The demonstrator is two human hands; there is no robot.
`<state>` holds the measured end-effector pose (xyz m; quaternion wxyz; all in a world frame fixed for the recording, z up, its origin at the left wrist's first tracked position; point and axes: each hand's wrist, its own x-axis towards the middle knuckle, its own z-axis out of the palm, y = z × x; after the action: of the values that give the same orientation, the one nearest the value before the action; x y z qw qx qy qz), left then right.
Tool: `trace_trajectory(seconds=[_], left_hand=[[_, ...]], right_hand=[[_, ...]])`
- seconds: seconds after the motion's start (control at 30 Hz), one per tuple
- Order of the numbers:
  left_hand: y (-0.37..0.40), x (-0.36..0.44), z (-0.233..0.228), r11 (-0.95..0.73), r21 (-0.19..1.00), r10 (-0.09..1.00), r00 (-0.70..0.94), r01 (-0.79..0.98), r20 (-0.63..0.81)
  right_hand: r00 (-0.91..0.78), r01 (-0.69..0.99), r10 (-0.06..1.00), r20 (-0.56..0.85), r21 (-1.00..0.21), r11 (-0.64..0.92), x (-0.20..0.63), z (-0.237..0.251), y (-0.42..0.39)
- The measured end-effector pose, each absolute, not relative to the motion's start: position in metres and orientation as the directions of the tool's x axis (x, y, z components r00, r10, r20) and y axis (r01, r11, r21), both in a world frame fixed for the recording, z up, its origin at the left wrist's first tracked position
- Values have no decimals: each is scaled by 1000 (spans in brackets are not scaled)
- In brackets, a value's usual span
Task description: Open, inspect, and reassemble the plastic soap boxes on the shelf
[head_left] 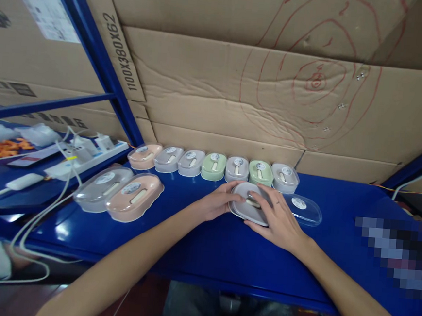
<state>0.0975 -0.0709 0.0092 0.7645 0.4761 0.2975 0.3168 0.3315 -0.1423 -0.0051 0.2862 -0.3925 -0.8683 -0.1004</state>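
Both hands meet on one grey box point(248, 210) in the middle of the blue surface point(197, 244). The left hand point(218, 201) curls around the box's left end and grips it. The right hand point(277, 219) lies flat on top with its fingers point(257, 196) spread over the box. Much of the box is hidden under the hands, so it is hard to tell what sits inside. A clear lid point(302, 209) lies just beside the box on the right, partly behind the right hand.

A row of seven boxes point(214, 166) stands behind, close to the cardboard: pink, grey and green ones, each with a clear lid. Two more boxes point(118, 195) lie nearer on the left, touching each other, one grey and one pink.

Big cardboard sheets point(239, 82) fill the back, with red rings drawn on them. A blue frame bar point(102, 57) slants up on the left. White chargers and cords point(76, 154) lie at the far left. A blurred patch covers the right side.
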Motion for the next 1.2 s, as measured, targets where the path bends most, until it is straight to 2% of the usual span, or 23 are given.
trace_trajectory(seconds=[0.23, 0.37, 0.47, 0.57, 0.67, 0.73, 0.8, 0.9, 1.2], left_hand=[[-72, 99, 10, 355, 910, 784, 599, -214, -164], [-73, 100, 11, 346, 909, 797, 584, -231, -155], [-72, 99, 12, 332, 910, 811, 568, -251, -139], [-70, 98, 14, 312, 909, 826, 552, -276, -116], [-69, 96, 14, 291, 906, 839, 537, -306, -88], [-68, 96, 14, 284, 905, 843, 532, -318, -78], [-68, 96, 14, 288, 901, 843, 533, -323, -78], [-69, 96, 14, 306, 894, 837, 540, -326, -90], [-65, 96, 7, 368, 892, 810, 562, -263, -168]], right_hand=[[-523, 743, 612, 593, -34, 669, 330, -5, -143], [-486, 730, 640, 595, -126, 672, 330, -6, -143], [-335, 707, 712, 617, -334, 623, 330, -6, -141], [-106, 593, 806, 582, -614, 521, 331, -5, -136], [49, 314, 914, 403, -875, 369, 330, -2, -131], [8, 88, 979, 202, -976, 201, 328, 0, -130], [-102, -83, 994, 42, -996, 34, 326, 3, -131], [-157, -210, 987, -30, -976, -63, 324, 5, -134], [-119, -203, 992, -45, -977, -69, 323, -1, -132]])
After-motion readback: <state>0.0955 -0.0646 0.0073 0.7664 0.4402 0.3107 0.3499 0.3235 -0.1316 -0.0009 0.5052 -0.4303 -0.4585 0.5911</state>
